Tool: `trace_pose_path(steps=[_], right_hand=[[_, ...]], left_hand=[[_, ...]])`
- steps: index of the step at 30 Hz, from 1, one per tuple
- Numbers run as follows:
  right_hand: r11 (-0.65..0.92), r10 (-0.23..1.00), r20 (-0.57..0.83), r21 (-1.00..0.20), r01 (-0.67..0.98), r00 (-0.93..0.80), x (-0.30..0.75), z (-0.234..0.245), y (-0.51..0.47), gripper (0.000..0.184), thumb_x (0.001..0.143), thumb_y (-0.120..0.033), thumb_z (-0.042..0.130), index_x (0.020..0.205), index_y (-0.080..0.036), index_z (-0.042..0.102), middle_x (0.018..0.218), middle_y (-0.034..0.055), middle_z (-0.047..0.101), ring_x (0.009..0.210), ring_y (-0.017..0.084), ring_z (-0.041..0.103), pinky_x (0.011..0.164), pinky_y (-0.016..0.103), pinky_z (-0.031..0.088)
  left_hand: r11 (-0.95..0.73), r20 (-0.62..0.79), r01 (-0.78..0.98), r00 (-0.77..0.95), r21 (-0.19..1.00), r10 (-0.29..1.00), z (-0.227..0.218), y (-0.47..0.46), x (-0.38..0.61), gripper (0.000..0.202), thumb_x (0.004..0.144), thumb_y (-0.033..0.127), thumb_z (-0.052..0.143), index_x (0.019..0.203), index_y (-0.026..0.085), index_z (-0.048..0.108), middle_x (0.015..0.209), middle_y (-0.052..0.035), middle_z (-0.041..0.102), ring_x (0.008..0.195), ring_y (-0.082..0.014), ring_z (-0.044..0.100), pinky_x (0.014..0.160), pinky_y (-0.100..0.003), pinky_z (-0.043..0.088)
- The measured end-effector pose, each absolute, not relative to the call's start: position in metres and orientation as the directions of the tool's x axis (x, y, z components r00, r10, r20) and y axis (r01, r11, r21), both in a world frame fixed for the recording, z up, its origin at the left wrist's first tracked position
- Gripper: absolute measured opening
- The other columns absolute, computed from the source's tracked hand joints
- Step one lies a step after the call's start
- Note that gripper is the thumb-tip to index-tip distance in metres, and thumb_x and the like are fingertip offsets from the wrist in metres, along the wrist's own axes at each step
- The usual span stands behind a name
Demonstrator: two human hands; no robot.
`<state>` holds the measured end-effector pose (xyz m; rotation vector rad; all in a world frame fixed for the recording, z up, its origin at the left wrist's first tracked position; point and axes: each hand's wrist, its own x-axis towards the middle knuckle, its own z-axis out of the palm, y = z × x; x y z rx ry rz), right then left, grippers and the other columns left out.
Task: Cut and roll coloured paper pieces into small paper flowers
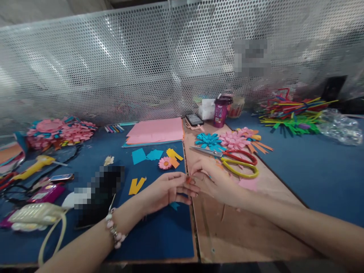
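Note:
Above the seam of the table, my left hand (167, 187) and my right hand (213, 182) meet at the fingertips. Between them they pinch a small orange-red piece (189, 179), probably paper, mostly covered by the fingers. The lower fingers of my left hand stay loosely spread. Just beyond my right hand lie scissors (224, 154) with one red and one yellow handle. A small pink paper flower (165, 163) with an orange centre sits past my left hand, beside yellow strips (174, 153) and blue paper pieces (139, 155).
Pink paper sheets (156, 129), a phone (194, 120) and a purple cup (220, 112) stand along the back. Blue (209, 140) and pink (233, 140) flowers lie behind the scissors. Left are a yellow glue gun (36, 167) and a dark blurred object (99, 197); right, coloured pipe cleaners (295, 113).

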<state>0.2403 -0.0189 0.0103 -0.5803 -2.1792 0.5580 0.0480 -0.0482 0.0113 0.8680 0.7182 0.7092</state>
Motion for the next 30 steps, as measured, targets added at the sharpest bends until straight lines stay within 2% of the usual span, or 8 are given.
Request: trace_pose_path(steps=[3, 8, 11, 15, 22, 30], right_hand=[[0.774, 0.575, 0.559, -0.608, 0.176, -0.597, 0.242, 0.011, -0.022, 0.012, 0.091, -0.014, 0.040, 0.090, -0.016, 0.052, 0.089, 0.0043, 0.053, 0.084, 0.010, 0.051, 0.074, 0.022, 0.043], [0.601, 0.726, 0.417, -0.771, 0.210, -0.547, 0.243, 0.008, -0.030, 0.017, 0.093, -0.028, 0.040, 0.106, -0.019, 0.047, 0.099, 0.0042, 0.055, 0.086, 0.010, 0.053, 0.071, 0.022, 0.046], [0.510, 0.793, 0.326, -0.817, 0.269, -0.514, 0.244, 0.006, -0.036, 0.018, 0.092, -0.033, 0.042, 0.100, -0.020, 0.051, 0.096, 0.0032, 0.057, 0.088, 0.011, 0.054, 0.071, 0.023, 0.047], [0.430, 0.809, 0.264, -0.875, 0.222, -0.525, 0.243, 0.004, -0.040, 0.018, 0.091, -0.034, 0.044, 0.097, -0.019, 0.053, 0.094, 0.0033, 0.058, 0.088, 0.012, 0.055, 0.073, 0.025, 0.047], [0.351, 0.825, 0.218, -0.921, 0.169, -0.522, 0.239, 0.002, -0.045, 0.016, 0.090, -0.032, 0.045, 0.090, -0.018, 0.052, 0.080, 0.0012, 0.057, 0.069, 0.008, 0.053, 0.055, 0.020, 0.043], [0.344, 0.826, 0.235, -0.930, 0.128, -0.512, 0.240, -0.003, -0.045, 0.013, 0.090, -0.029, 0.046, 0.086, -0.017, 0.051, 0.074, -0.0008, 0.056, 0.065, 0.006, 0.052, 0.051, 0.017, 0.042]], left_hand=[[0.408, -0.205, -0.264, 0.561, 0.874, 0.802, 0.010, -0.049, 0.048, 0.011, 0.082, 0.024, 0.061, 0.082, 0.014, 0.060, 0.083, -0.0073, 0.065, 0.074, -0.0135, 0.061, 0.065, -0.027, 0.048], [0.327, -0.191, -0.274, 0.427, 0.904, 0.884, 0.010, -0.054, 0.052, 0.012, 0.078, 0.023, 0.066, 0.074, 0.014, 0.060, 0.074, -0.0008, 0.055, 0.070, -0.0084, 0.052, 0.063, -0.021, 0.043], [0.289, -0.180, -0.271, 0.365, 0.918, 0.913, 0.009, -0.055, 0.054, 0.013, 0.079, 0.026, 0.066, 0.075, 0.014, 0.061, 0.074, 0.0002, 0.053, 0.068, -0.0076, 0.049, 0.061, -0.020, 0.041], [0.267, -0.170, -0.275, 0.329, 0.923, 0.929, 0.009, -0.055, 0.054, 0.013, 0.078, 0.026, 0.066, 0.077, 0.015, 0.061, 0.075, -0.0002, 0.053, 0.071, -0.0092, 0.050, 0.063, -0.022, 0.043], [0.170, -0.123, -0.134, 0.303, 0.976, 0.945, 0.011, -0.058, 0.056, 0.013, 0.077, 0.028, 0.066, 0.079, 0.015, 0.062, 0.074, -0.0010, 0.056, 0.066, -0.0100, 0.051, 0.063, -0.023, 0.042], [0.069, -0.074, 0.025, 0.290, 0.997, 0.954, 0.010, -0.058, 0.054, 0.014, 0.077, 0.028, 0.065, 0.078, 0.015, 0.059, 0.072, 0.0004, 0.058, 0.066, -0.0109, 0.053, 0.064, -0.025, 0.042]])
